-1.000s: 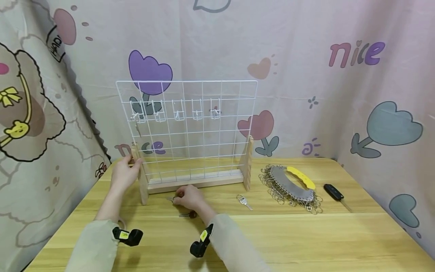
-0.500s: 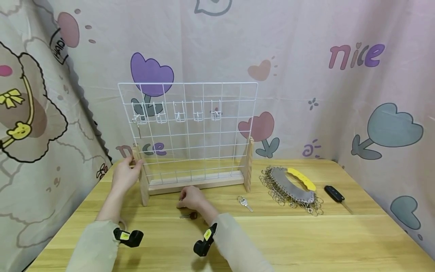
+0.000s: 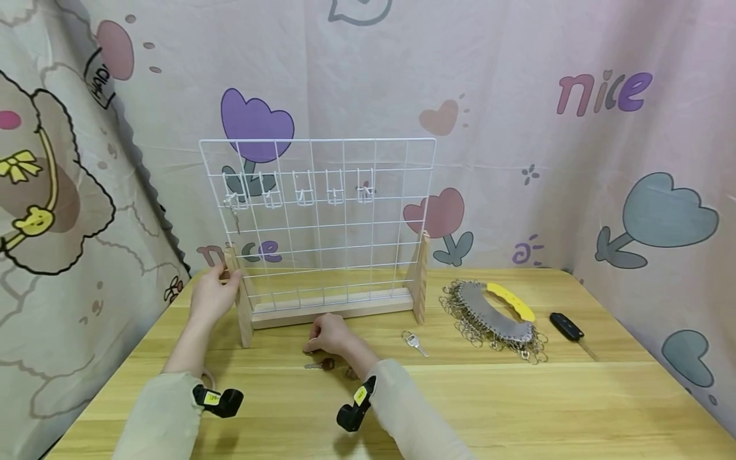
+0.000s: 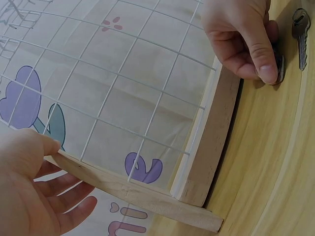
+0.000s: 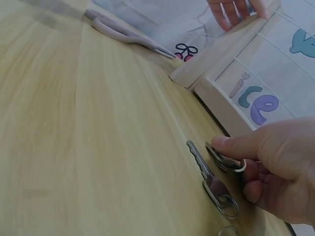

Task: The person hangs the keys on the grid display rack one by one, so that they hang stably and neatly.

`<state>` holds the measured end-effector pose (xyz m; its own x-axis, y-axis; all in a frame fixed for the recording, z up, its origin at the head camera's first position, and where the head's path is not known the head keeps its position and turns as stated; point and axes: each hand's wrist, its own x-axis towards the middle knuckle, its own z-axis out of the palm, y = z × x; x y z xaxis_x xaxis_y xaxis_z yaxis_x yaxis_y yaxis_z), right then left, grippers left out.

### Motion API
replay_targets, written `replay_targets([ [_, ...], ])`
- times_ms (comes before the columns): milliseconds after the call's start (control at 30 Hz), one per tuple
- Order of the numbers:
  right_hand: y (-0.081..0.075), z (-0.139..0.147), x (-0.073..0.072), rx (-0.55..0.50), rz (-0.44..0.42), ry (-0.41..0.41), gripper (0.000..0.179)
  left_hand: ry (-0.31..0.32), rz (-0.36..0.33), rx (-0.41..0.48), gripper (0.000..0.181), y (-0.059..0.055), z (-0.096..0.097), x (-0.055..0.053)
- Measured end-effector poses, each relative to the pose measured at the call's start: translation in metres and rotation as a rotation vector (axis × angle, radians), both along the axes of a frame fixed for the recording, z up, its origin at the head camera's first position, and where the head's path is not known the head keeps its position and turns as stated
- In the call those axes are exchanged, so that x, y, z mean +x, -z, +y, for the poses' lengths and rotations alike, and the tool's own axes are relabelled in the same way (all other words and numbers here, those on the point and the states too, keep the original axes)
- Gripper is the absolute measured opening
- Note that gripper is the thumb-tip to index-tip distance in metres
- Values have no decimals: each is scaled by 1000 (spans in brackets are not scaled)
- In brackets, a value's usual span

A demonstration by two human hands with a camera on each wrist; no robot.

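One ringed key [image 5: 225, 161] is pinched between the thumb and fingers of the right hand [image 3: 332, 335], which partly hides it, low over the bench [image 3: 517, 409] and just in front of the wooden base rail [image 3: 339, 312] of a white wire rack. Well to the left of that hand and a little farther off, the left hand [image 3: 214, 295] holds the rack's side post [image 3: 240, 306] between thumb and fingers. Just on the near side of the right hand, a second key [image 5: 213, 186] lies flat; to its right, well apart, lies a silver key [image 3: 414, 342]. Farther right of the hand are a ring-fringed metal plate [image 3: 489, 312] with a yellow handle [image 3: 510, 301] and a black car key [image 3: 566, 327]. Above both hands, five white hooks [image 3: 305, 197] sit on the grid; from the leftmost, above the left hand, hangs what looks like another key [image 3: 236, 220].
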<state>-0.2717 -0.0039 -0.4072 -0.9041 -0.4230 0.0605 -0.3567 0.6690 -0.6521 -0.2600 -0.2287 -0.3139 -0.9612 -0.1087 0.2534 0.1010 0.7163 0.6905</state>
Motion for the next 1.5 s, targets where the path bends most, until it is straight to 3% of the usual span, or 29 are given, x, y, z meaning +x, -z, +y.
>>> replay_targets([
  [100,1,4,-1,6,12,-10,23,-3,11,0,58,1,1,-2],
  [300,1,14,-2,-42,-48,-45,21,-7,17,-4,55,2,1,-3],
  [533,-11,33,-3,-226,-125,-37,14,0,5,5,58,3,-1,-3],
  [933,-49,53,-5,-371,-8,-36,4,-4,19,5,57,5,-2,-4],
  [1267,-78,48,-6,-420,10,-50,5,-19,44,-13,55,6,-7,-2],
  [1500,-107,39,-6,-499,117,-126,11,-10,40,-9,54,5,-2,-4],
])
